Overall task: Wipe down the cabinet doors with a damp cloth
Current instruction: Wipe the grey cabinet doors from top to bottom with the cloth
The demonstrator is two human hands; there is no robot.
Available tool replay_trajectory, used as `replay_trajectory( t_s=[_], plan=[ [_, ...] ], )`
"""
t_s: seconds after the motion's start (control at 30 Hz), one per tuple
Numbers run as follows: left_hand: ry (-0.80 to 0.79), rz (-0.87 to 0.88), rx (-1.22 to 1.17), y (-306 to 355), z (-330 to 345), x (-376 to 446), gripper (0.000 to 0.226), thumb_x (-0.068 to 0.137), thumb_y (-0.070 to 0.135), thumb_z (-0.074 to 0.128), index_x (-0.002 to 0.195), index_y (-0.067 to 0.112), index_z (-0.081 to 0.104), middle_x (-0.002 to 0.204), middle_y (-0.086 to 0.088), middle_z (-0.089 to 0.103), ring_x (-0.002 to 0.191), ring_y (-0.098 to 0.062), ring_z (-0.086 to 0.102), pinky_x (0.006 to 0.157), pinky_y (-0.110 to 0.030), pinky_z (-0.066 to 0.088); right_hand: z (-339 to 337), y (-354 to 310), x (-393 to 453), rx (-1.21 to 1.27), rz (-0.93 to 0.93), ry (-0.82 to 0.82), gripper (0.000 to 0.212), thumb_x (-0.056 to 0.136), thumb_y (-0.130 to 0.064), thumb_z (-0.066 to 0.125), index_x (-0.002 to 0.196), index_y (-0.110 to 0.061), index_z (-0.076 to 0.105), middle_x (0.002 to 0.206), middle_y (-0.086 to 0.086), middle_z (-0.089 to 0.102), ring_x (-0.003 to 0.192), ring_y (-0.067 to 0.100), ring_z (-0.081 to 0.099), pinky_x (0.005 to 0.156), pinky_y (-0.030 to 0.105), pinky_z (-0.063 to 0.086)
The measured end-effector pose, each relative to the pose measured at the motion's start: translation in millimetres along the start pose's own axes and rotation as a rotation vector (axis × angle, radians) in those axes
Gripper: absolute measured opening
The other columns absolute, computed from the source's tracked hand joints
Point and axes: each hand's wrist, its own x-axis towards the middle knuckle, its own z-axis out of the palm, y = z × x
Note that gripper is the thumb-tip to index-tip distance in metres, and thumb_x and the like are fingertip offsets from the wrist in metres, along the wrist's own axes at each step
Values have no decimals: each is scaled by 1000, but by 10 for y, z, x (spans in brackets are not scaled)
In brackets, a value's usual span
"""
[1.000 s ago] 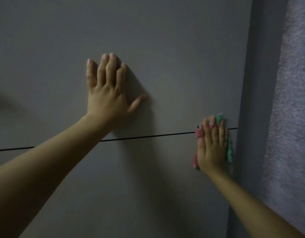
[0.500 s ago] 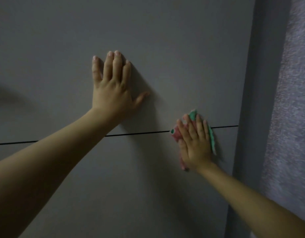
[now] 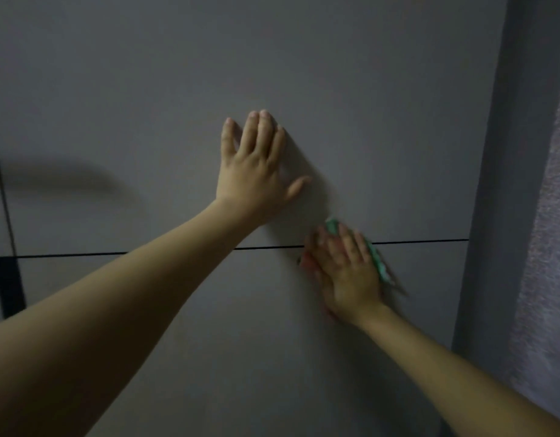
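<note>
Right hand (image 3: 348, 272) lies flat with straight fingers over the cloth (image 3: 378, 260), pressing it against the cabinet door (image 3: 351, 89) right where the thin dark seam (image 3: 423, 241) divides the upper panel from the lower one; green shows along the cloth's right edge and at the fingertips, pink at the left, and the hand itself is slightly blurred. Left hand (image 3: 256, 171) is spread open, palm flat on the upper door just above and to the left of the cloth, gripping nothing and seemingly bracing the panel. To the right stands a grey vertical frame (image 3: 499, 184), well apart from the cloth, and a second dark gap (image 3: 1, 171) runs down the far left. Judging from this, the step in hand is a sideways pass along the seam. To do it well, the palm should keep even pressure so the whole cloth stays in contact, the strokes should overlap and run out to the door's right edge, and the seam deserves a slower pass since grime tends to collect there. The bracing hand will need to shift so the patch under it also gets wiped.
</note>
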Motion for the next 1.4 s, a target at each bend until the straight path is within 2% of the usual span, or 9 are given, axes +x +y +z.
replay_trajectory(
  t_s=[0.13, 0.27, 0.4, 0.5, 0.67, 0.87, 1.13, 1.27, 1.4],
  plan=[
    [34, 78, -81, -149, -7, -68, 87, 84, 65, 13, 148, 8, 31, 157, -16, 22, 146, -30, 14, 117, -48, 1, -14, -334, 614, 21, 422, 156, 52, 101, -37, 20, 147, -16, 32, 153, 7, 30, 141, 36, 23, 117, 49, 9],
    [52, 27, -197, -381, -89, -416, 71, 88, 51, 17, 148, 16, 32, 158, -9, 20, 147, -25, 13, 117, -48, -7, 150, -774, 344, 3, 8, 24, 51, 99, -33, 27, 146, -15, 33, 153, 8, 29, 138, 38, 23, 116, 50, 5],
    [0, -140, -204, -603, -115, -935, 71, 85, 48, 21, 147, 15, 34, 156, -12, 25, 143, -29, 22, 119, -48, 1, 182, -600, 93, 4, -315, -35, 45, 104, -35, 21, 145, -20, 30, 154, -1, 27, 145, 31, 14, 119, 46, 1],
    [-15, -250, -238, -794, -46, -1278, 69, 85, 47, 26, 146, 17, 34, 155, -12, 25, 141, -31, 23, 119, -45, 4, 54, -678, 482, 55, -163, 26, 49, 96, -32, 36, 144, -20, 33, 151, 2, 33, 141, 31, 24, 119, 45, 8],
    [82, -370, -271, -1085, 162, -1720, 65, 85, 43, 33, 144, 15, 36, 153, -14, 27, 139, -30, 25, 118, -46, 9, 99, -1425, 1287, 99, 86, 153, 54, 96, -35, 35, 148, -21, 32, 154, 5, 30, 142, 33, 20, 117, 51, 10],
    [111, -561, -330, -1429, 256, -2142, 68, 83, 43, 33, 143, 13, 36, 153, -15, 25, 138, -30, 23, 115, -48, 12, 259, -1761, 873, 117, -421, 62, 48, 96, -32, 41, 143, -23, 43, 150, 3, 38, 142, 31, 25, 117, 50, 12],
    [202, -768, -423, -1942, 379, -2709, 70, 85, 50, 27, 148, 20, 27, 157, -10, 18, 142, -30, 17, 115, -53, 13, 189, -2519, 2004, 112, -143, 130, 54, 98, -36, 28, 150, -19, 27, 157, 5, 23, 146, 28, 13, 118, 47, 5],
    [219, -877, -458, -2150, 598, -3033, 74, 83, 51, 26, 148, 15, 26, 156, -10, 21, 140, -28, 18, 113, -56, 17, 324, -2754, 1763, 75, -401, 80, 52, 99, -35, 31, 148, -19, 32, 156, 6, 24, 145, 31, 15, 118, 50, 8],
    [210, -844, -476, -2237, 756, -3325, 71, 86, 47, 27, 147, 11, 31, 155, -8, 25, 138, -24, 22, 111, -53, 22, 276, -2382, 1463, -25, -675, 11, 50, 100, -36, 30, 147, -20, 35, 154, 4, 30, 144, 29, 23, 117, 48, 17]
  ],
)
